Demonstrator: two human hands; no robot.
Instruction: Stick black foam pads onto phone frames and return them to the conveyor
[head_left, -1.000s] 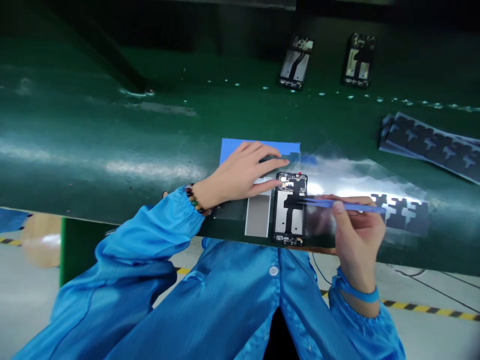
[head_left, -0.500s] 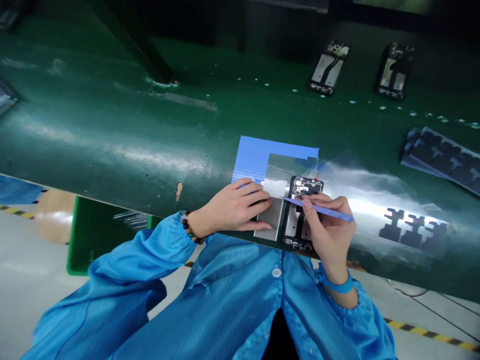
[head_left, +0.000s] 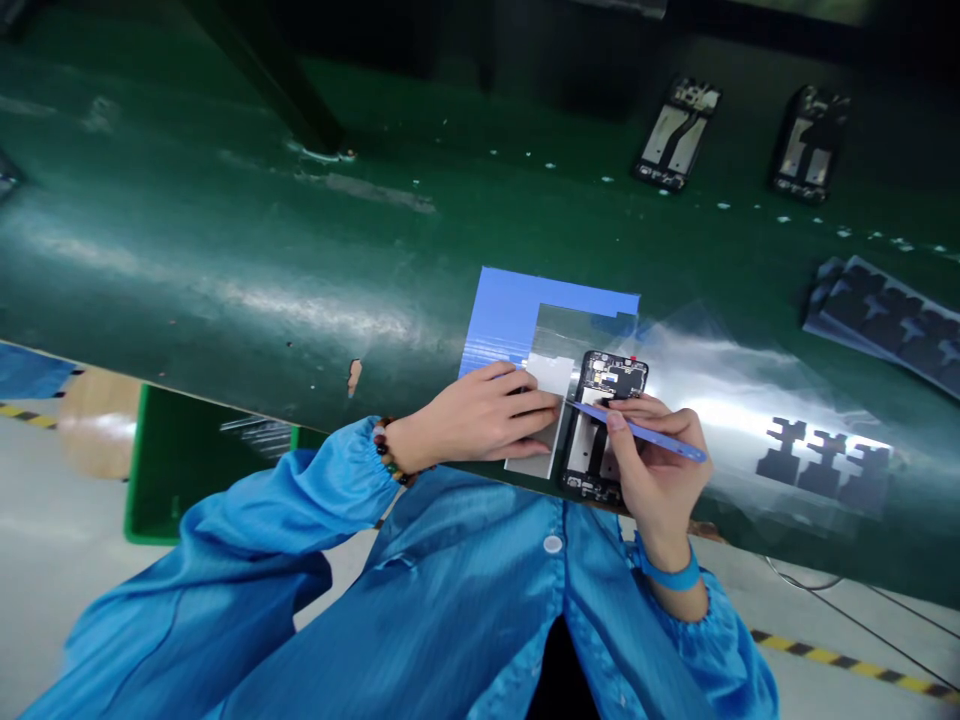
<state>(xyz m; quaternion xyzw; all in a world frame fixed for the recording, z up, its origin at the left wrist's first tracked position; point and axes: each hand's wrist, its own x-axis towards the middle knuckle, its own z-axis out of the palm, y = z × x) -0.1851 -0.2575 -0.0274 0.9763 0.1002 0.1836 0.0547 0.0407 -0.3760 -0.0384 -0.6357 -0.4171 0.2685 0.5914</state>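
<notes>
My left hand (head_left: 491, 415) lies with fingers stretched over a pale grey sheet (head_left: 550, 375), its fingertips at the sheet's right side. Under that sheet is a bright blue sheet (head_left: 517, 300). In my right hand (head_left: 664, 480) is a pair of blue tweezers (head_left: 671, 443), pinched between thumb and fingers and pointing left. The tweezer tips are by the sheet's right edge, close to my left fingertips; whether they grip anything is too small to tell. An opened phone (head_left: 596, 375) with bare inner parts lies below the tweezers, partly covered by my right hand.
Clear film with several black cutouts (head_left: 825, 460) lies at the right, and a stack of dark patterned sheets (head_left: 877, 310) behind it. Two opened phones (head_left: 679, 135) (head_left: 811, 145) lie farther back. A green bin (head_left: 187, 460) stands below the table edge; a dark post (head_left: 277, 80) rises at the back left.
My left fingertips have moved slightly right across the grey sheet. The tweezer tips have dropped a little nearer to me. The view has shifted slightly.
</notes>
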